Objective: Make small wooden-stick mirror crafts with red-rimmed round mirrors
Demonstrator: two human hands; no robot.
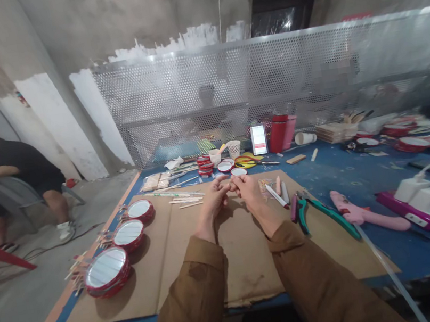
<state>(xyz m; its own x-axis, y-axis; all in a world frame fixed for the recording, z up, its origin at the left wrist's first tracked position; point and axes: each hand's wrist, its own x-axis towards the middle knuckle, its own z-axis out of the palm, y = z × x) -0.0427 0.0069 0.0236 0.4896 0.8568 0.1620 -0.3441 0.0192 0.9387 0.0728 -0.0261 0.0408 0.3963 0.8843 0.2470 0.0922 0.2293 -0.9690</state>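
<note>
The left hand [218, 195] and right hand [246, 188] meet above the cardboard sheet [249, 258], fingertips close together, so the step in hand looks like fine fingertip work; both grips are narrow, but whether anything small is pinched in either I cannot tell. The nearest piece, a small red-rimmed disc [239, 172], lies just beyond the fingers, while three red-sided round pieces [129, 233] with pale tops sit in a row along the sheet's left side. The next move, I judge, calls for a light, steady pinch with both hands near each other. Of the containers, a small white cup [215, 156] beyond the hands seems to hold a yellowish stick [222, 148], a patterned cup [234, 149] beside it hides its contents, a paper cup [305, 138] lies on its side farther right, a clear bag [156, 181] at the left has flat tan pieces in it, and a little bag [267, 184] beside the right hand holds bits too blurred to name
</note>
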